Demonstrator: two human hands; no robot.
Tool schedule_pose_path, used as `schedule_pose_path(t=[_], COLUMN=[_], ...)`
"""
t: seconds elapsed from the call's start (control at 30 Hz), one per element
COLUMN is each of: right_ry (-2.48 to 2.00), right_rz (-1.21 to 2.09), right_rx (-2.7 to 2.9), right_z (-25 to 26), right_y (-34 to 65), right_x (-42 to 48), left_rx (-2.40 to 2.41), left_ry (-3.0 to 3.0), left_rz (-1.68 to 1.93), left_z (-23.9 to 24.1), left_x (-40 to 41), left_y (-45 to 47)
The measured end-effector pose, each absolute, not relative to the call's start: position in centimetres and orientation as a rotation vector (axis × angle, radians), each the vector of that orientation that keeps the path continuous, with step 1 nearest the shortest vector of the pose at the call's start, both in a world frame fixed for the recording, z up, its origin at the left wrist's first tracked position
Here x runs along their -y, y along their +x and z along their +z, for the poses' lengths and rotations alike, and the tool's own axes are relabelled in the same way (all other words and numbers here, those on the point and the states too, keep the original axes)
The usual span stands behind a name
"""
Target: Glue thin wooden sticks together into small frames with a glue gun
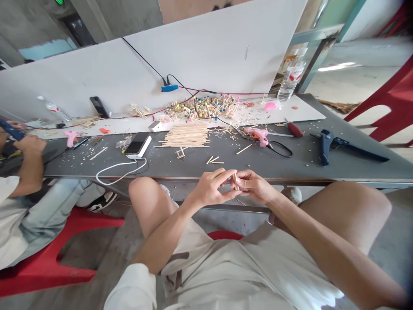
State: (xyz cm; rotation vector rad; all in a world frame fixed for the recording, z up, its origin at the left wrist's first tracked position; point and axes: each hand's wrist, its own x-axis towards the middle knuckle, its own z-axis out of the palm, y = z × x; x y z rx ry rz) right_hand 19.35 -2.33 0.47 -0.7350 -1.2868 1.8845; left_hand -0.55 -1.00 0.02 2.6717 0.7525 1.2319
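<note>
Just past the front edge of the table, above my lap, my left hand (214,186) and my right hand (256,185) meet. Between their fingertips they pinch short wooden sticks (236,181), held roughly upright; how many there are I cannot make out. Both hands are closed on them. On the table beyond lie a few loose short sticks (214,160) and a small square stick frame (181,153). Behind these is a row of long wooden sticks (185,135).
A pink glue gun (260,136), a red-handled screwdriver (294,129) and a blue cutter (326,146) lie to the right. Behind are a heap of stick pieces with coloured balls (206,106) and a water bottle (292,77). A white power bank (138,145) and a co-worker's hand (30,144) are left.
</note>
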Motion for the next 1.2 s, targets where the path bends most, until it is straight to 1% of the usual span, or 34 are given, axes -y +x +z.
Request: schedule_pose_path(t=[0.2, 0.43, 0.9, 1.2], right_ry=[-0.710, -0.732, -0.716, -0.734], right_rz=[1.865, 1.840, 1.838, 1.819], right_rx=[1.215, 1.217, 1.190, 1.119], right_z=[0.6, 0.3, 0.2, -0.5], right_y=[19.0, 18.9, 18.6, 18.5], right_x=[2.4, 2.5, 2.4, 2.3], left_rx=[-0.667, -0.694, -0.732, -0.746], left_ry=[2.661, 2.663, 2.641, 2.640], left_rz=[1.303, 1.244, 1.227, 1.219], left_z=[0.0, -0.4, 0.0, -0.6], left_x=[1.1, 1.1, 1.1, 1.0], left_y=[-0.3, -0.3, -0.4, -0.3])
